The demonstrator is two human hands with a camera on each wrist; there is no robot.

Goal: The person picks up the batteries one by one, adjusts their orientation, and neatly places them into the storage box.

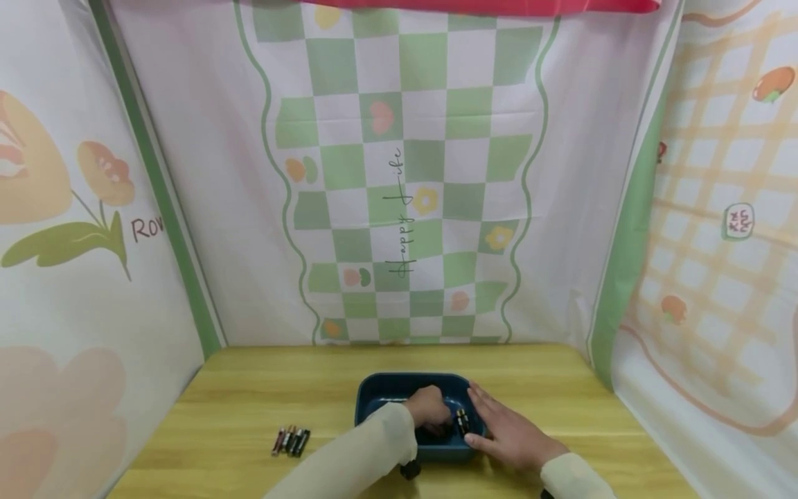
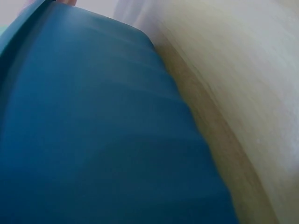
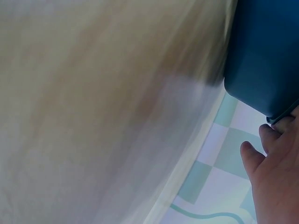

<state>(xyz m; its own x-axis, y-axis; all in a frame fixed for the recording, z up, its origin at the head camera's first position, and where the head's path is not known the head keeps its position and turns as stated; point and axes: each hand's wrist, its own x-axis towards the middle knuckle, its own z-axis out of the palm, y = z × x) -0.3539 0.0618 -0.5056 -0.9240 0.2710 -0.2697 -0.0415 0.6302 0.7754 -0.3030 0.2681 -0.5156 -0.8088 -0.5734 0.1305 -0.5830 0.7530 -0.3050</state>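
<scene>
In went the left hand (image 1: 429, 409), its fingers curled low, grip on anything impossible to tell, while the right hand (image 1: 514, 433) laid outstretched fingers along the right end of the blue tray (image 1: 445, 454), seemingly to steady it, lower centre of the frame! Between them sat dark, gold-ended batteries (image 1: 462, 421), walled in against rolling, and lower left a row of loose batteries (image 1: 290, 441) lay neatly together on the bench (image 1: 218, 409), perhaps for easy counting.
</scene>
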